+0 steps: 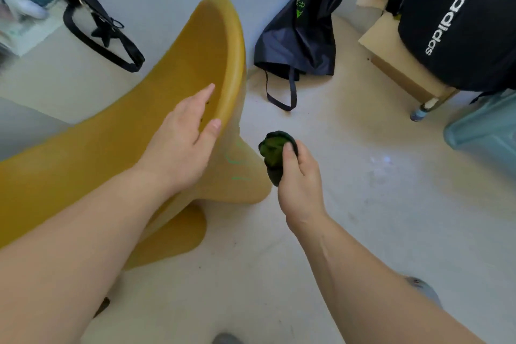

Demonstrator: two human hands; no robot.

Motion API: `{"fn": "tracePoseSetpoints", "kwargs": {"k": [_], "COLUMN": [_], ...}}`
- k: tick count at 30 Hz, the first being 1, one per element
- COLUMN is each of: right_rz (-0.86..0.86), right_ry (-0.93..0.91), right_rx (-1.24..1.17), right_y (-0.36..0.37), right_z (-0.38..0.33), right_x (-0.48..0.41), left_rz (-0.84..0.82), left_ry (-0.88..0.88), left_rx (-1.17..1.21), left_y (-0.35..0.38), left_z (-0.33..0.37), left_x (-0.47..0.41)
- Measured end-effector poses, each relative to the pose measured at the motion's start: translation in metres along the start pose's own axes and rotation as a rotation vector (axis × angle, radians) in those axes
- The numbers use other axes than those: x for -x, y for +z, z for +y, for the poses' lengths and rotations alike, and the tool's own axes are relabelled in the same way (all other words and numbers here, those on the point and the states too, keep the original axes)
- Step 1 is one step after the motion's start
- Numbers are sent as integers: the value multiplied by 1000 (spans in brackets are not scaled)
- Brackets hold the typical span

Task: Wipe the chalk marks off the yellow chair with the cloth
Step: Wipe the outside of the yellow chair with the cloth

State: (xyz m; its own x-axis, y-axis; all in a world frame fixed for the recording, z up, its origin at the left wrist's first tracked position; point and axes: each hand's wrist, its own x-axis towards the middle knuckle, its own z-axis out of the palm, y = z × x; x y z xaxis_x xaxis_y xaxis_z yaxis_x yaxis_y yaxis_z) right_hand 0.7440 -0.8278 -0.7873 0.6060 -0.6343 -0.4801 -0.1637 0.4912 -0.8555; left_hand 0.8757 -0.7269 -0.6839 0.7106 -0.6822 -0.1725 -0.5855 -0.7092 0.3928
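Hands point(181, 145) point(300, 184) on chair point(195, 64), cloth point(275, 153) (black bag point(301, 33) beyond)

pale floor point(363, 218), yellow chair point(111, 148) standing on it, dark bag point(301, 36) slumped by the wall, teal bin point(485, 131) at right

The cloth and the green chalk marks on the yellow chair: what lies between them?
Nothing; in the head view only bare chair surface and a floor strip separate cloth and chalk marks.

One head-worn wide camera looks steeply down, close over the yellow chair point(178, 70)
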Motion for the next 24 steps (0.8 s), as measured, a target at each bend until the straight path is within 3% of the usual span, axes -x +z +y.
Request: {"fn": "tracePoseSetpoints", "kwargs": {"k": [12, 15, 20, 24], "right_rz": [-60, -156, -466, -548], "right_ry": [-86, -114, -337, -460], "right_rx": [-312, -406, -274, -154], "right_y": [55, 56, 63, 70], "right_z": [46, 50, 71, 75], "right_x": [-83, -90, -75, -59], "left_rz": [152, 244, 356, 336], "left_ry": [119, 126, 108, 43], "left_rx": [-264, -404, -480, -494], "left_y": [22, 30, 41, 39], "left_z": [-3, -2, 6, 26], "left_x": [-1, 2, 2, -2]}}
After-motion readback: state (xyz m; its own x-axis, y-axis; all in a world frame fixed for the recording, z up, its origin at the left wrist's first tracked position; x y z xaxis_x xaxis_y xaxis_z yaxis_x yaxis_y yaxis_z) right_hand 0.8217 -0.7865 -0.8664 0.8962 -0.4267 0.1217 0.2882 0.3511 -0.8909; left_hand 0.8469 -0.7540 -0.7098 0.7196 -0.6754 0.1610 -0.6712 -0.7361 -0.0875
